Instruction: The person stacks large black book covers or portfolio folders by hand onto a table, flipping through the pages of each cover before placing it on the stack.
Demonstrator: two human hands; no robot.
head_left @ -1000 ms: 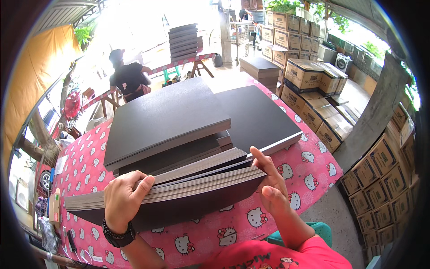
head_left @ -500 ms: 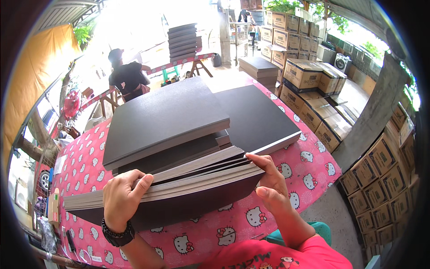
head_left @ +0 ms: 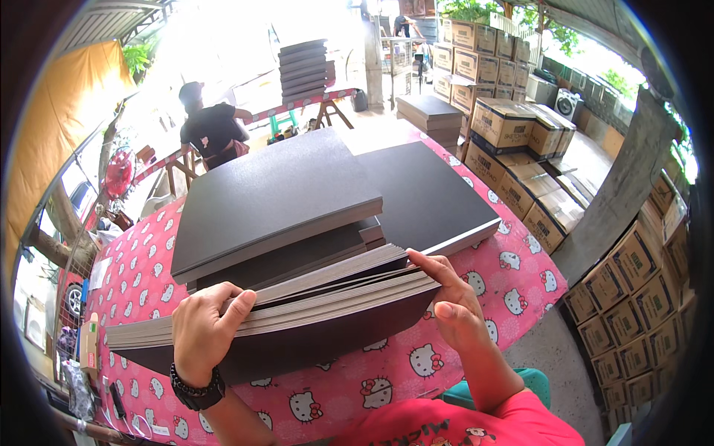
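I have my left hand (head_left: 204, 334) clamped on the near left edge of a stack of black boards (head_left: 297, 320), fingers curled over its top, while my right hand (head_left: 454, 301) grips the near right corner with the fingers spread along the edges. The stack is tilted up off the worktop (head_left: 513, 275) with its pink patterned cloth, just under a looser pile of dark boards (head_left: 282, 193). Cardboard boxes (head_left: 520, 126) are stacked to the right, and a person in black (head_left: 212, 130) sits well beyond.

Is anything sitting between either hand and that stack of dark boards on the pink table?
Nothing visible does. The left hand and right hand both grip the near edge of the stack of dark boards directly, fingers curled onto the sheets. The pink tablecloth around it is bare.
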